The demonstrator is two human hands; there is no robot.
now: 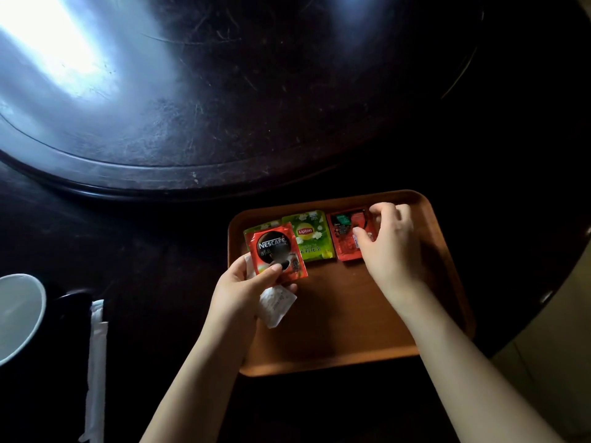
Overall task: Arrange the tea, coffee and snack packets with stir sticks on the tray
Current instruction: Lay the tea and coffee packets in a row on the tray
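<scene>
A brown wooden tray (351,330) lies on the dark table. At its far side lie a green Lipton tea packet (311,236) and a red packet (343,235), back side up. My left hand (246,286) grips a red Nescafe coffee packet (275,251) by its lower edge, over the tray's left rim, with a white packet (275,306) tucked under the fingers. Another green packet (262,226) peeks out behind the Nescafe one. My right hand (390,241) rests its fingertips on the red packet on the tray, thumb and fingers curled over its right side.
A wrapped stir stick (96,362) in a white sleeve lies on the table at the left, beside a white cup (16,314). A large dark turntable (224,107) fills the table's far part. The table's edge curves at the right.
</scene>
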